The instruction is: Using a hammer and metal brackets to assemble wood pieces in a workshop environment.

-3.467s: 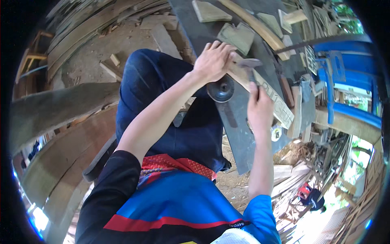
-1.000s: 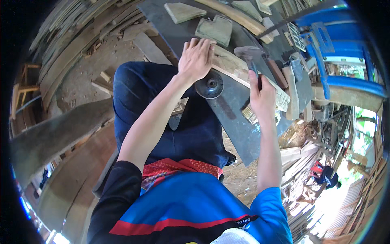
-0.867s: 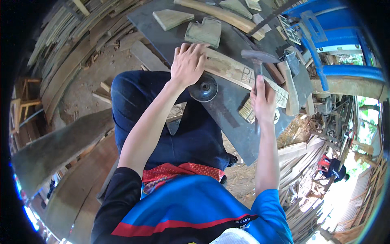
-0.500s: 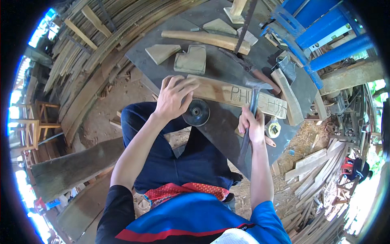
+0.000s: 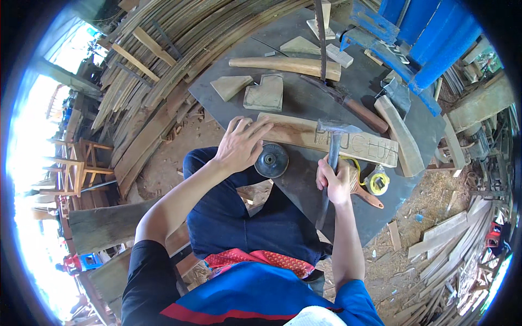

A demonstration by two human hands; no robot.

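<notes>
While the head view shows the right hand point(image 5: 336, 182) curled around the handle of a hammer point(image 5: 333, 146), the left hand point(image 5: 237, 144) has its fingers spread at the left end of a lettered wooden plank point(image 5: 302, 133); how hard it presses, I cannot tell. The plank lies on the dark surface point(image 5: 302, 187), just beyond a black disc point(image 5: 272, 160). It should be stiff, moderately light and dry enough not to slip, best taken by its long edges, though its corners might chip. The hammer looks rigid and head-heavy; a grip lower on the slim, possibly slick handle should suit it.
</notes>
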